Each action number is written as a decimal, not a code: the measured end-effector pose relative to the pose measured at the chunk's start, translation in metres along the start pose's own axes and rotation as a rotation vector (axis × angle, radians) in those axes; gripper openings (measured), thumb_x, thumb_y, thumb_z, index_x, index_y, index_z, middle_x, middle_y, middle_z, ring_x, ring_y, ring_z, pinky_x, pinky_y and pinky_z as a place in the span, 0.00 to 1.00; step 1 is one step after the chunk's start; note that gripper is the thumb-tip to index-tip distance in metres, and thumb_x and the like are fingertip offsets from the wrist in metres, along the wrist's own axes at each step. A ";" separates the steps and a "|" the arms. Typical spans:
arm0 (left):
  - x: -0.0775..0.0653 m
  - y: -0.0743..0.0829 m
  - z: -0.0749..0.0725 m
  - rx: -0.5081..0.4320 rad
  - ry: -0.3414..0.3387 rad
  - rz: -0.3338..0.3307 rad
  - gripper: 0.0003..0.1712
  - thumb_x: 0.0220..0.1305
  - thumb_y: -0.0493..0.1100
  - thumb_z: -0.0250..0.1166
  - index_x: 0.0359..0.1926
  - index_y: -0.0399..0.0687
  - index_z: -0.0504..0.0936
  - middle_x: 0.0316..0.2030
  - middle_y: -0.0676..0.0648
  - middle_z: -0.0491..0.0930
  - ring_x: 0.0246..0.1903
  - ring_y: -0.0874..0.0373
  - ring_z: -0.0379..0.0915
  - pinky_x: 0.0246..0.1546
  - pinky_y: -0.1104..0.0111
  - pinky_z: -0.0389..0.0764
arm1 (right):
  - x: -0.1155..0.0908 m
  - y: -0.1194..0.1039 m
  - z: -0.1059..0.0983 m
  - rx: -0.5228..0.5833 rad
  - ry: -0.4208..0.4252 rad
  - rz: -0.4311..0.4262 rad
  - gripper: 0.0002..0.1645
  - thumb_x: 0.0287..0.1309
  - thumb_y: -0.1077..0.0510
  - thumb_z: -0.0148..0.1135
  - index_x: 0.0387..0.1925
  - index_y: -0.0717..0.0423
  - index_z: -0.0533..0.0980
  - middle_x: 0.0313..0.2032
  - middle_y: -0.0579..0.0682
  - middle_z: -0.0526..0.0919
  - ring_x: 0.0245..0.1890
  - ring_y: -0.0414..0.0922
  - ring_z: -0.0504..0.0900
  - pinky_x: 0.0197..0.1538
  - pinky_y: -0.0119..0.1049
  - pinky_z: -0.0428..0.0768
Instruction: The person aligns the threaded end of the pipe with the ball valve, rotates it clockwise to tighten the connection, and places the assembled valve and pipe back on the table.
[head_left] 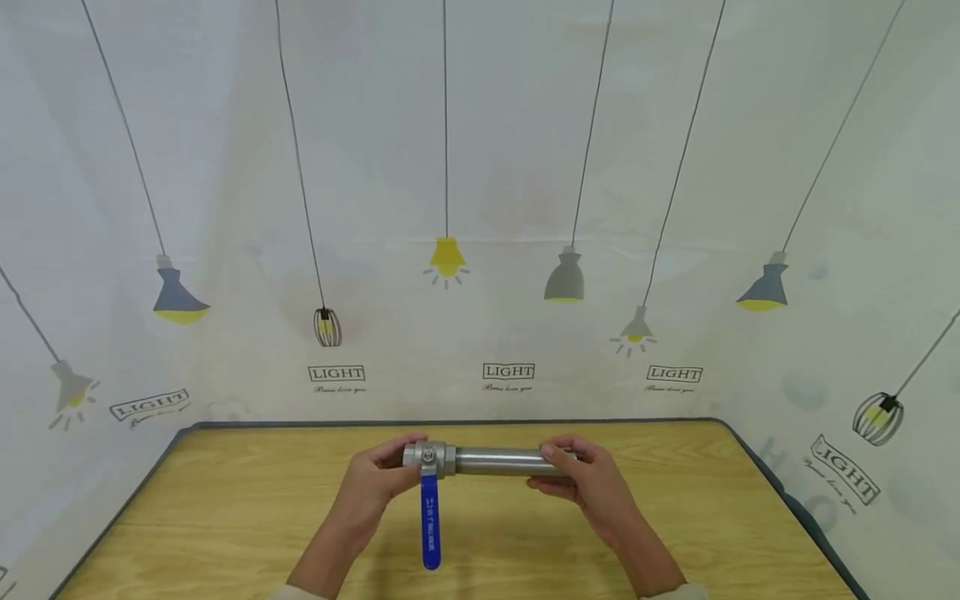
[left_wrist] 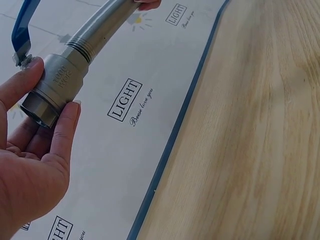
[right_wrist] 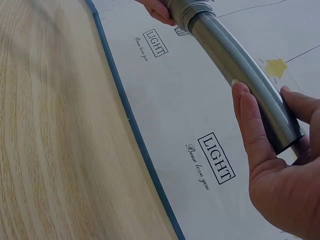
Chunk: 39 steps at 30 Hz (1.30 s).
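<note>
My left hand (head_left: 372,486) grips the steel body of a ball valve (head_left: 441,457), thumb on the near side and fingers behind. Its blue lever handle (head_left: 431,523) points toward me in the head view. A steel pipe (head_left: 498,461) runs right from the valve's end, level with it. In the left wrist view, some thread (left_wrist: 80,46) shows where the pipe meets the valve body. My right hand (head_left: 592,483) holds the pipe near its far end between thumb and fingers. That open end of the pipe (right_wrist: 290,142) faces the right palm in the right wrist view.
Below the hands lies a wood-grain table (head_left: 480,550) with a dark edge strip (head_left: 480,422). Pale sheeting (head_left: 390,167) printed with hanging lamps and the word LIGHT rises behind it and on both sides.
</note>
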<state>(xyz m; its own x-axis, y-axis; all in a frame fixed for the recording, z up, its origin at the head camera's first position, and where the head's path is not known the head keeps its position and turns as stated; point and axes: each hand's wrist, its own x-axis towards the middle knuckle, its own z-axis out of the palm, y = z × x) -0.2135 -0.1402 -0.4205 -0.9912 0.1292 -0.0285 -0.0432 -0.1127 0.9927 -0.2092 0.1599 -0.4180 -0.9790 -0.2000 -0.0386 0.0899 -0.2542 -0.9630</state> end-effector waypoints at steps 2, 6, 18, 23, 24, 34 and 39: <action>0.000 0.000 -0.001 0.004 0.004 0.003 0.28 0.53 0.32 0.69 0.58 0.38 0.79 0.52 0.40 0.80 0.51 0.52 0.77 0.52 0.63 0.80 | 0.000 0.001 0.000 0.012 -0.015 -0.008 0.12 0.63 0.58 0.62 0.44 0.62 0.77 0.40 0.56 0.80 0.35 0.51 0.88 0.44 0.38 0.85; -0.001 0.001 -0.001 0.009 0.000 0.003 0.28 0.53 0.33 0.69 0.58 0.39 0.79 0.53 0.40 0.80 0.51 0.52 0.77 0.52 0.63 0.79 | 0.000 0.001 -0.002 0.020 -0.070 -0.037 0.12 0.61 0.63 0.63 0.46 0.62 0.77 0.41 0.57 0.81 0.37 0.51 0.88 0.45 0.39 0.84; 0.000 0.005 0.001 0.026 0.020 -0.008 0.26 0.53 0.32 0.68 0.57 0.40 0.80 0.53 0.41 0.81 0.52 0.52 0.77 0.53 0.63 0.79 | 0.000 -0.004 -0.004 0.025 -0.123 -0.068 0.15 0.57 0.69 0.62 0.47 0.59 0.76 0.39 0.55 0.83 0.36 0.50 0.88 0.44 0.38 0.85; 0.000 0.005 0.002 0.022 0.003 -0.010 0.27 0.53 0.33 0.68 0.57 0.39 0.79 0.53 0.41 0.80 0.52 0.52 0.77 0.53 0.63 0.79 | 0.001 -0.005 -0.005 0.003 -0.095 -0.051 0.13 0.59 0.66 0.64 0.46 0.58 0.77 0.41 0.57 0.80 0.37 0.51 0.87 0.45 0.38 0.85; 0.000 0.005 0.002 0.024 -0.001 -0.011 0.27 0.53 0.33 0.69 0.57 0.39 0.79 0.53 0.40 0.80 0.52 0.52 0.77 0.53 0.63 0.79 | 0.000 -0.005 -0.005 0.000 -0.091 -0.050 0.13 0.59 0.65 0.64 0.46 0.58 0.77 0.42 0.57 0.80 0.37 0.51 0.87 0.45 0.39 0.85; -0.001 0.002 0.001 0.022 0.007 -0.021 0.27 0.54 0.33 0.69 0.58 0.39 0.79 0.53 0.40 0.80 0.51 0.52 0.78 0.52 0.63 0.80 | -0.001 -0.003 -0.004 -0.009 -0.124 -0.052 0.16 0.57 0.67 0.64 0.49 0.64 0.76 0.42 0.58 0.79 0.35 0.50 0.87 0.44 0.38 0.85; 0.000 0.004 0.002 0.021 0.009 -0.019 0.27 0.54 0.33 0.69 0.57 0.40 0.80 0.53 0.41 0.80 0.52 0.52 0.77 0.51 0.64 0.79 | 0.000 -0.005 -0.004 0.010 -0.138 -0.058 0.18 0.54 0.70 0.65 0.47 0.60 0.77 0.42 0.58 0.79 0.36 0.50 0.87 0.45 0.40 0.85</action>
<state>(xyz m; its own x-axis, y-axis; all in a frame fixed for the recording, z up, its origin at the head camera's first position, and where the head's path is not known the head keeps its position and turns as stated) -0.2130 -0.1384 -0.4157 -0.9913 0.1224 -0.0485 -0.0598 -0.0899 0.9942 -0.2106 0.1653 -0.4143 -0.9484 -0.3125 0.0544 0.0367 -0.2784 -0.9598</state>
